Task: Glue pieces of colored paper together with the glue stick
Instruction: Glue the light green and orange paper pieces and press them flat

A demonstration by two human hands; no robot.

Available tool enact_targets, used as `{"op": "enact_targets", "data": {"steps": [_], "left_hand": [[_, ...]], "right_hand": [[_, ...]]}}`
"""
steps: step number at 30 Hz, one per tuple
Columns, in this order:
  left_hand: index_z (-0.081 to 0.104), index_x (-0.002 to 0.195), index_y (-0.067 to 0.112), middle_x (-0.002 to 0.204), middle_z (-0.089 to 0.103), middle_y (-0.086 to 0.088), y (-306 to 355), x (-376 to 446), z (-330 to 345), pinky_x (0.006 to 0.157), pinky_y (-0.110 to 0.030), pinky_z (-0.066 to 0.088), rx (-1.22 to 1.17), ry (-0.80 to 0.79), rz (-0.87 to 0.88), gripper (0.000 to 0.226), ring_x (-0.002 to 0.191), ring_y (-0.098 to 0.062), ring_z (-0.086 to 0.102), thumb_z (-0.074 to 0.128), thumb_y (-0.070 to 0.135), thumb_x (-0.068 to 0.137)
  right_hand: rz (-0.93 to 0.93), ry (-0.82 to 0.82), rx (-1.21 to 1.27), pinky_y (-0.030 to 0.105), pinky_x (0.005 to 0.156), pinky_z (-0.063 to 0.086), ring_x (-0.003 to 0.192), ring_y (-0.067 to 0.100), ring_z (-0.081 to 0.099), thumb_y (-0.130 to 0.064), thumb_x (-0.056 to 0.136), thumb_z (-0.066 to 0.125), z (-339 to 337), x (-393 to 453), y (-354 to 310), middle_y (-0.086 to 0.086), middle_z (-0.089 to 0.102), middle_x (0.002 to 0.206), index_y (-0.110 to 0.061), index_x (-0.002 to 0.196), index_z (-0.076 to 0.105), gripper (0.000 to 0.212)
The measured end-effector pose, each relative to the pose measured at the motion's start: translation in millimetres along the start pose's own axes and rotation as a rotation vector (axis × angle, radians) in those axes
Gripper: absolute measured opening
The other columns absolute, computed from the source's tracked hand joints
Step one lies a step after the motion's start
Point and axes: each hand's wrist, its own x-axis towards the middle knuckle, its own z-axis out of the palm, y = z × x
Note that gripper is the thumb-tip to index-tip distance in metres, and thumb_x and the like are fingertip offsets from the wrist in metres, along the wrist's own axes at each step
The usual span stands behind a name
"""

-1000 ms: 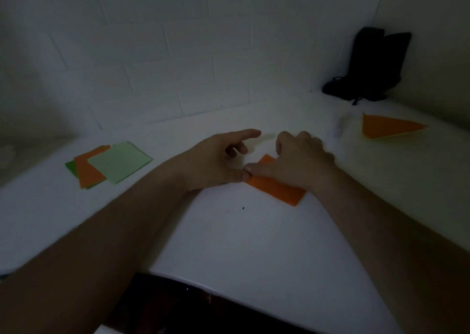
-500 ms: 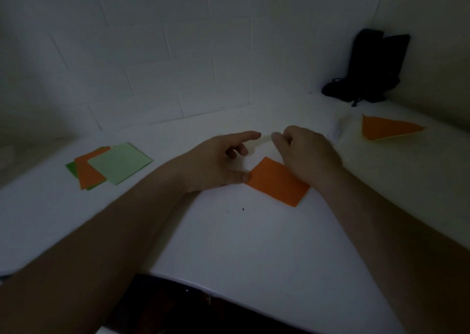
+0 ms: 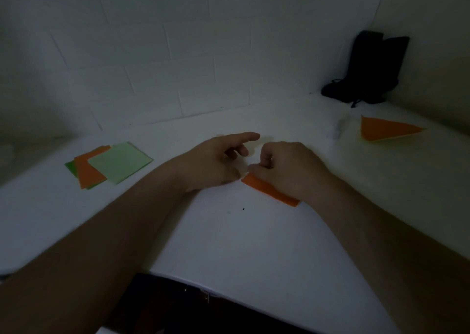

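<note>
An orange paper square (image 3: pixel 269 190) lies flat on the white table (image 3: pixel 254 244). My right hand (image 3: pixel 290 168) sits on top of it and hides most of it. Its fingers are curled into a fist round a pale glue stick, which is almost wholly hidden. My left hand (image 3: pixel 216 160) rests just left of the paper, its thumb at the paper's near left corner. Its index finger is straight and the other fingers are loosely bent.
A loose stack of light green paper (image 3: pixel 119 162) and orange paper (image 3: pixel 87 171) lies at the left. A folded orange triangle (image 3: pixel 384 130) lies at the right. A black bag (image 3: pixel 368 69) stands in the back corner against the wall. The table's front edge runs below my arms.
My right hand came back from the far side of the orange square onto it, covering most of the sheet. My left hand stayed in place.
</note>
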Motion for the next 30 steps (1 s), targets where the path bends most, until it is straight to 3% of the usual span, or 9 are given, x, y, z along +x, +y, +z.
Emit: {"op": "enact_targets", "data": {"steps": [4,11,16,19,23,27,30], "left_hand": [[0.052,0.147,0.037,0.122,0.058,0.006,-3,4,2,0.069,-0.013,0.050,-0.086,0.044,-0.036,0.082,0.097,-0.011,0.057,0.053,-0.014,0.082],[0.058,0.140,0.039,0.120,0.059,0.009,-4,6,7,0.081,-0.013,0.046,-0.006,0.098,-0.021,0.065,0.101,-0.003,0.057,0.055,-0.003,0.090],[0.059,0.140,0.039,0.113,0.057,0.018,-3,4,9,0.076,-0.003,0.041,0.057,0.118,-0.002,0.050,0.094,0.011,0.055,0.053,0.009,0.099],[0.058,0.140,0.038,0.111,0.057,0.019,3,1,10,0.080,-0.010,0.041,0.106,0.110,0.018,0.041,0.095,0.006,0.057,0.059,0.026,0.101],[0.055,0.142,0.042,0.112,0.059,0.010,4,1,12,0.090,-0.021,0.041,0.275,0.094,0.102,0.052,0.104,-0.007,0.056,0.068,0.052,0.093],[0.052,0.145,0.041,0.113,0.059,0.009,-1,1,13,0.098,-0.028,0.041,0.329,0.106,0.138,0.064,0.109,-0.010,0.051,0.072,0.058,0.087],[0.045,0.150,0.040,0.116,0.057,0.011,2,2,14,0.102,-0.032,0.044,0.318,0.123,0.119,0.071,0.109,-0.010,0.052,0.069,0.062,0.087]], "right_hand": [[0.023,-0.037,0.031,0.037,0.073,0.054,0.074,0.011,0.059,-0.073,0.075,0.067,1,-5,-6,-0.007,0.064,0.079,-0.026,0.074,0.056,0.048],[0.026,-0.048,0.009,0.038,0.073,0.054,0.075,0.009,0.057,-0.082,0.068,0.062,1,-4,-7,-0.010,0.060,0.081,-0.027,0.073,0.053,0.056],[0.012,-0.056,0.121,0.034,0.063,0.044,0.067,0.015,0.056,-0.059,0.098,0.052,-10,-5,-2,0.000,0.060,0.074,-0.017,0.073,0.059,0.049],[0.066,-0.007,0.275,0.030,0.062,0.042,0.070,0.016,0.061,-0.049,0.104,0.051,-26,-8,5,0.001,0.066,0.076,-0.021,0.078,0.071,0.042],[0.095,0.118,0.304,0.030,0.065,0.042,0.074,0.016,0.061,-0.043,0.104,0.053,-48,-9,28,0.001,0.065,0.080,-0.019,0.087,0.072,0.035],[0.096,0.137,0.321,0.033,0.064,0.047,0.069,0.021,0.062,-0.034,0.105,0.054,-55,-7,51,0.003,0.068,0.078,-0.021,0.089,0.073,0.028],[0.094,0.139,0.532,0.033,0.060,0.038,0.060,0.019,0.050,-0.031,0.105,0.056,-50,-4,50,0.004,0.060,0.068,-0.021,0.084,0.074,0.029]]}}
